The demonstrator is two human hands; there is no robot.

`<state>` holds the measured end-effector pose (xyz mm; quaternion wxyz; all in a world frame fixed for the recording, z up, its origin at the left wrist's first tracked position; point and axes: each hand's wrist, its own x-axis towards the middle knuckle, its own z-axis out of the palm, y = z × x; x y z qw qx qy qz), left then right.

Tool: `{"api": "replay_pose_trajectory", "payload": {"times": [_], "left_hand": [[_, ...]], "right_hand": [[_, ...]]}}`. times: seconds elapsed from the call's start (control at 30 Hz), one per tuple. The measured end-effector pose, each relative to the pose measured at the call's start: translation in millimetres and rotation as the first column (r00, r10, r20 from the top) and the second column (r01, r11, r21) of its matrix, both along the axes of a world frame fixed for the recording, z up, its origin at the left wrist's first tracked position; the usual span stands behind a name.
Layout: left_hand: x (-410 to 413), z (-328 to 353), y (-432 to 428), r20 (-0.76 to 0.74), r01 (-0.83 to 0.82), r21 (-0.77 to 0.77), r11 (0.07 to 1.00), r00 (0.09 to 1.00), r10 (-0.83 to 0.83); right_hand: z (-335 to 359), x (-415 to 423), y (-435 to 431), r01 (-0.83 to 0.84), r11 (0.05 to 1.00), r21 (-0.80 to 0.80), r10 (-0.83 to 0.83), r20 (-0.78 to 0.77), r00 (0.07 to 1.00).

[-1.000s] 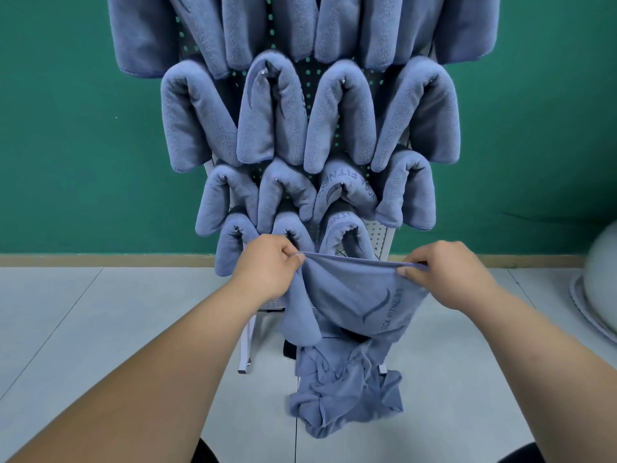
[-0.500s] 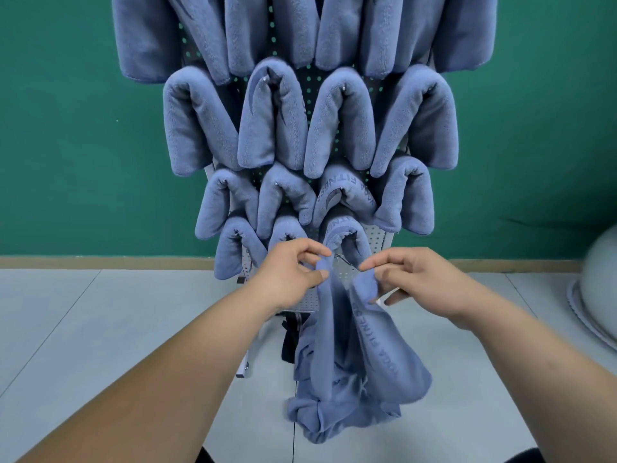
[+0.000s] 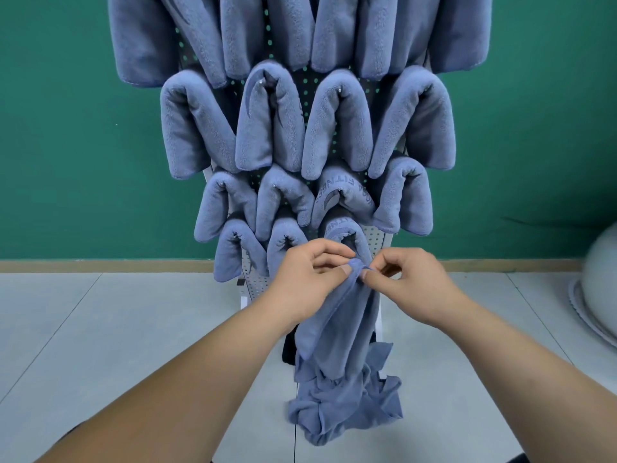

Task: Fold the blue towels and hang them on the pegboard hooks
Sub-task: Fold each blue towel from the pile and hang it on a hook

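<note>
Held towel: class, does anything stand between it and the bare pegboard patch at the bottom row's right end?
Nothing visible does. The left hand and right hand pinch the held towel just below the bare patch. The hung towel beside it crowds its left edge; no hook shows there.

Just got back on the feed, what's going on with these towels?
A person holds one blue towel by its top edge, the left hand and right hand pinching it together in front of the lower pegboard. It hangs doubled lengthwise, not yet hung up. Many folded towels hang in rows above, and a crumpled heap of towels lies below.
</note>
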<state>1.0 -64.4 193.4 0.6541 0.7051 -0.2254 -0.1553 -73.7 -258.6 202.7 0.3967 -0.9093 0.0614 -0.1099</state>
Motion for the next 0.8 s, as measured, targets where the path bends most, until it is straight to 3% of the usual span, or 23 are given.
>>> {"api": "replay_pose_trajectory", "payload": {"times": [0.1,0.27,0.4,0.63,0.8], "left_hand": [[-3,5,1,0.014,0.041,-0.016,0.999,0.999,-0.041],[-2,0,-1,0.169,0.036,0.078,0.996,0.984,-0.049],[0,-2,0,0.167,-0.027,0.052,0.998,0.986,0.018],[3,0,4,0.212,0.001,0.056,0.998,0.977,-0.013],[11,-3,7,0.242,-0.032,0.158,0.987,0.970,-0.007]], "right_hand": [[0,1,1,0.019,0.999,0.033,-0.018,-0.006,1.000],[2,-1,2,-0.036,0.989,0.147,0.038,-0.017,0.999],[3,-1,-3,-0.099,0.981,0.166,0.102,-0.009,0.995],[-6,2,-9,-0.198,0.949,0.246,0.223,-0.081,0.971],[-8,3,-9,-0.181,0.965,0.190,0.196,-0.064,0.978]]}}
